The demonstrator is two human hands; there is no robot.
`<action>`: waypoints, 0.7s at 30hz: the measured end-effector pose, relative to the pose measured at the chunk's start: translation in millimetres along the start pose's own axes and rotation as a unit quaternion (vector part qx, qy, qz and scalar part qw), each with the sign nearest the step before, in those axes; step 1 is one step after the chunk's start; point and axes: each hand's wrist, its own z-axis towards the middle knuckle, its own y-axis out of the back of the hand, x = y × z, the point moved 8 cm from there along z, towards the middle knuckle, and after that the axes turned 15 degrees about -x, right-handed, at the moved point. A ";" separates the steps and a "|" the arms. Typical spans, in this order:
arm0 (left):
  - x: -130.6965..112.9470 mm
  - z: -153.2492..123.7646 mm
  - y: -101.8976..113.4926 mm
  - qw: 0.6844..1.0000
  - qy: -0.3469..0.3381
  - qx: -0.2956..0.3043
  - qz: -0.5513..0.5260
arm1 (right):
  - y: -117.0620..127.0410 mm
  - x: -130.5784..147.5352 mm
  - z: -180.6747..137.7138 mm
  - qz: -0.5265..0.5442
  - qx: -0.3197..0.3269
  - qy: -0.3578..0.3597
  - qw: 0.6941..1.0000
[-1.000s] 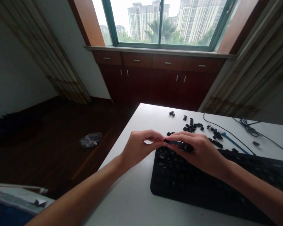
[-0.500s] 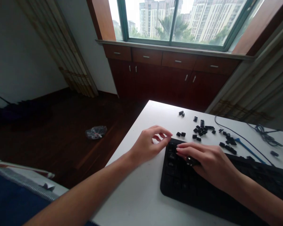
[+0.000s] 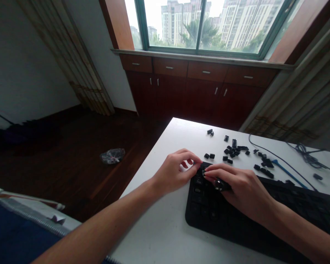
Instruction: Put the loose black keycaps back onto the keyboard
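Slightly curled, right hand (image 3: pixel 240 189) over black keyboard (image 3: pixel 209 214)

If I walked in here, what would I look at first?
The big bright window at the top catches the eye, with tall apartment towers outside. Below it, on a white table, the left hand and right hand meet over a black keyboard. Loose black keycaps lie scattered on the table just beyond it.
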 end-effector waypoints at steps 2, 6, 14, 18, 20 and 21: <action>0.3 0.2 -0.3 1.000 0.000 0.000 0.001 | -1.1 -2.4 -1.7 0.005 0.001 -0.011 1.000; 2.7 0.0 -2.3 1.000 -0.003 0.002 0.003 | -3.4 -2.0 -5.4 -0.013 -0.001 -0.012 1.000; 6.2 -0.6 -1.1 1.000 -0.012 -0.007 0.014 | -4.2 -1.3 -8.0 -0.015 -0.011 -0.023 1.000; 5.6 -0.1 -1.3 1.000 -0.013 -0.007 0.011 | -4.6 -0.7 -0.9 -0.017 0.028 -0.034 0.999; 5.3 0.4 -0.8 1.000 -0.010 -0.010 0.010 | 2.3 1.0 6.5 0.017 0.013 -0.055 0.998; 5.2 0.8 -0.4 1.000 -0.007 -0.011 0.008 | 8.0 1.4 11.1 0.046 -0.008 -0.076 0.996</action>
